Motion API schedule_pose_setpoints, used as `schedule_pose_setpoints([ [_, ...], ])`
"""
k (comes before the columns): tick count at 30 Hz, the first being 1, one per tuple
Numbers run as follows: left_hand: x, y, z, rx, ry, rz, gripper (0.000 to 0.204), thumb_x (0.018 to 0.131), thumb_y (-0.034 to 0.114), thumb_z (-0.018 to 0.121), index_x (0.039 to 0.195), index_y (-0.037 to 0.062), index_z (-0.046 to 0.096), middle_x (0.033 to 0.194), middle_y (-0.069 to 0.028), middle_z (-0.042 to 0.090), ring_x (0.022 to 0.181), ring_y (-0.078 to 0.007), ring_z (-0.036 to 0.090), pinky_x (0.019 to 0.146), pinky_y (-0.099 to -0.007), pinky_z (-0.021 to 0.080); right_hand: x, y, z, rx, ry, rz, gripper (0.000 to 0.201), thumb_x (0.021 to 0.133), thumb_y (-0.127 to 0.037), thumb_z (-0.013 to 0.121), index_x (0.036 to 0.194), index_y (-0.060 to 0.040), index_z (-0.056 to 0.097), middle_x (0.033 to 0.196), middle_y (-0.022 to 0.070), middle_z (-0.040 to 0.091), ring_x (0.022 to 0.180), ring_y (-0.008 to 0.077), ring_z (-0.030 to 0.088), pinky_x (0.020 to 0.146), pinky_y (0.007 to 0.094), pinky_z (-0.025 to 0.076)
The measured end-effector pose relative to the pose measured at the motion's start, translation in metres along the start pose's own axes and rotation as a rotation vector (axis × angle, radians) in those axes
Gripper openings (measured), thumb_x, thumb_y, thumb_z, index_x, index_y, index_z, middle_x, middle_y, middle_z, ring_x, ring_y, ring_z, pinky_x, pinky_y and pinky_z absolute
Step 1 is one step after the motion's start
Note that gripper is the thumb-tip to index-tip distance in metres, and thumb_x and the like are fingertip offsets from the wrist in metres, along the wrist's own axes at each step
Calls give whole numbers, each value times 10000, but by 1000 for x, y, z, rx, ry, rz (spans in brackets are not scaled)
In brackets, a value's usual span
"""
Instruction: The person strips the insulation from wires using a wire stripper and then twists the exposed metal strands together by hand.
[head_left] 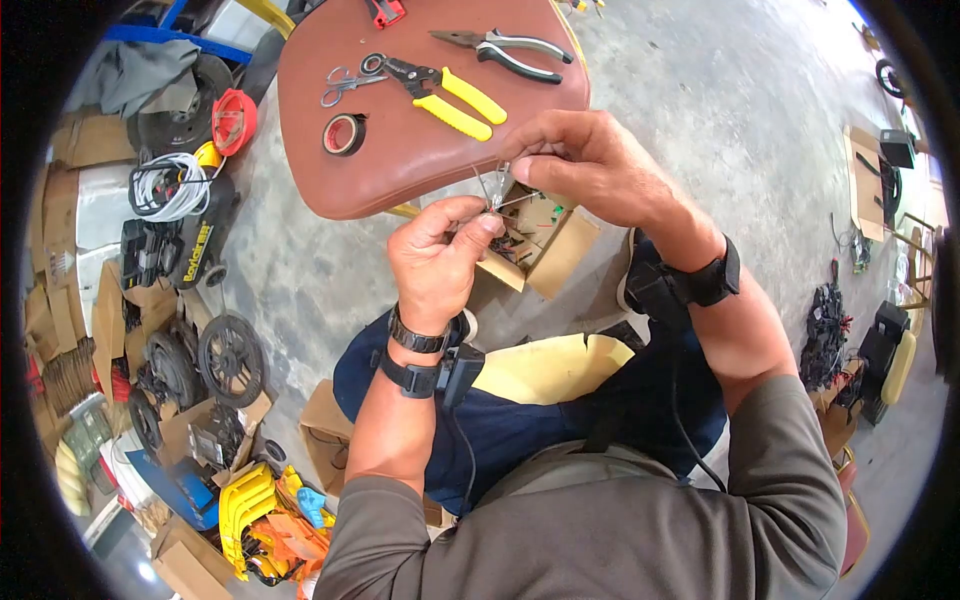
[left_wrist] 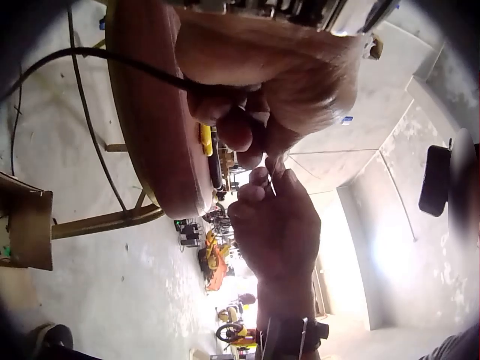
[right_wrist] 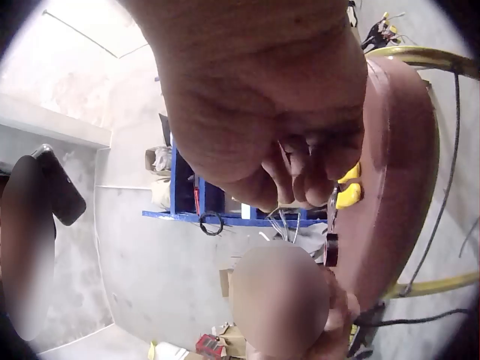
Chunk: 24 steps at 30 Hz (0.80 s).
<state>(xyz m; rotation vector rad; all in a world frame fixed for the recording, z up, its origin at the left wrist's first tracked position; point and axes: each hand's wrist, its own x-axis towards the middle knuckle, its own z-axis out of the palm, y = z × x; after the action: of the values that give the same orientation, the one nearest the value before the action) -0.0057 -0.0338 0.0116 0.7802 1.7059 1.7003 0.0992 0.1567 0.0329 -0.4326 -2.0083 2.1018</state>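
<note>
Both hands meet over the near edge of a brown seat pad (head_left: 400, 160). My left hand (head_left: 440, 255) pinches the lower end of some thin wires (head_left: 492, 185) between thumb and forefinger. My right hand (head_left: 570, 160) pinches the upper end of the same wires with curled fingers. In the right wrist view the wires (right_wrist: 285, 221) hang below the right hand (right_wrist: 300, 172). The left wrist view shows my left hand (left_wrist: 247, 82) up close, facing the right hand (left_wrist: 274, 225).
On the seat pad lie yellow-handled crimpers (head_left: 440, 92), small scissors (head_left: 345, 82), grey-handled pliers (head_left: 505, 50) and a tape roll (head_left: 344, 134). An open cardboard box (head_left: 545, 245) of small parts sits on the concrete floor below. Wheels, cable and boxes crowd the left side.
</note>
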Motion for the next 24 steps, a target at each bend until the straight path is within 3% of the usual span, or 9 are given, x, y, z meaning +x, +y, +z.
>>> schedule_pose_setpoints([
  [7,-2,0,1,-9,-46,-49,117,873,4,713,981,-32,683,799,-85,709,602,-72,571,543,-208,459,1,-1,-1,-100,-89,42,119,923,-68,641,1012,-2,685,916,1,667,848,63,588,766,251,486],
  [13,0,-2,-2,22,-62,-74,126,891,25,701,1001,-32,677,796,-91,707,590,-72,565,532,-208,455,0,-4,-1,-175,-51,-144,138,865,-91,691,981,-17,700,937,52,675,877,113,624,780,286,506],
  [19,2,-1,-1,-48,-61,-81,116,913,28,673,1016,-26,664,796,-103,700,580,-74,559,520,-210,448,2,2,0,-297,-21,-453,97,845,-23,682,940,-38,693,1020,85,652,954,200,628,825,336,500],
  [24,5,-1,-2,-91,-48,-85,118,928,40,655,1027,-25,657,792,-107,693,569,-81,553,509,-210,441,0,-2,3,-384,26,-509,92,846,-20,678,934,-40,689,1090,101,630,962,223,624,838,337,497],
])
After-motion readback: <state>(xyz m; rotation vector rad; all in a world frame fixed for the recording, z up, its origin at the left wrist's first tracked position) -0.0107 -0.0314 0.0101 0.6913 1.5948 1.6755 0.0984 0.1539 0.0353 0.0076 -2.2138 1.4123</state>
